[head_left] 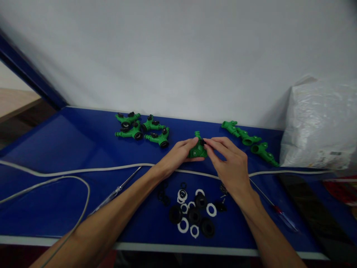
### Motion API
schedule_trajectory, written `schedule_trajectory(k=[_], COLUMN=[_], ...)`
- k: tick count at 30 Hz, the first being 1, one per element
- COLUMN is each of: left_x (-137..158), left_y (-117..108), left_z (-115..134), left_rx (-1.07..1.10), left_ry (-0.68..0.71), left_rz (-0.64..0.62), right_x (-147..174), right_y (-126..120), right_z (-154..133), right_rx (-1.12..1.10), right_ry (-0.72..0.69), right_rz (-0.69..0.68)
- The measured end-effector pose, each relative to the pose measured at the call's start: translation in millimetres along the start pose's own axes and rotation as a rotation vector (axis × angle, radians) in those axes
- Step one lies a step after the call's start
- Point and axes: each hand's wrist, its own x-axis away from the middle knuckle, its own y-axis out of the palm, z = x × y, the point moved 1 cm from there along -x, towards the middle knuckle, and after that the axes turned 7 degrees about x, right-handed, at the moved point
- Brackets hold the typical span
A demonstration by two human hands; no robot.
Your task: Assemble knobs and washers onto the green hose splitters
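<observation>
I see dim, flat light, source unclear | bag [318,123]: pale glare, soft shadow on the wall [167,56] to its left | tabletop [69,149] far left of bag: faint sheen | held green fitting [199,150] left of bag: soft detail | red item [338,191] below bag: blurred, lens-stretched

left hand [179,153] and right hand [232,163]: both bare, slim-fingered, narrow at the wrist. left forearm [111,214] and right forearm [262,223] likewise bare, lean, tapering toward the hands, broader at lower edge of view. nail detail too blurred to read.
</observation>
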Motion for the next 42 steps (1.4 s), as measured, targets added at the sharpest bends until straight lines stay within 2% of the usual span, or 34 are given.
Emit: schedule_trajectory(k=[6,13,17,22,24,28,32,35,39,42], left_x=[-1.3,-4.5,-6.4,-5.0,-3.7,-0.8,2.6,3.6,2.3,0.5], left_y=[-0.7,-2.9,-4.7,-4.9,-4.7,-4.8,-3.4,-1.1,1.7,0.0], left_z=[0.1,-1.1,-2.3,-2.8,-1.8,0.7,1.4,1.5,4.0,6.5], left_rx=[-0.040,-0.109,-0.214,-0.394,-0.432,-0.489,-0.563,-0.507,-0.347,-0.306], left_ry=[0.014,0.048,0.098,0.208,0.222,0.235,0.277,0.240,0.189,0.170], left_rz=[0.034,0.024,-0.008,-0.075,-0.075,-0.083,-0.089,-0.048,-0.082,-0.058], right_x=[1.0,-0.4,-0.5,2.0,2.1,-0.1,-1.5,-0.8,-2.0,-7.6], right_y=[-1.3,-1.6,-1.4,1.0,1.2,-1.3,-4.4,-5.6,-5.4,-9.9], right_z=[4.5,3.3,0.1,-1.2,-2.0,-5.7,-5.2,-1.4,5.7,10.4], right_rx=[0.046,0.033,-0.042,-0.230,-0.214,-0.066,-0.096,-0.217,-0.350,-0.376], right_ry=[-0.068,-0.025,0.061,0.272,0.238,0.069,0.105,0.172,0.230,0.255], right_rz=[-0.062,-0.087,-0.095,-0.103,-0.106,-0.086,-0.084,-0.133,-0.222,-0.211])
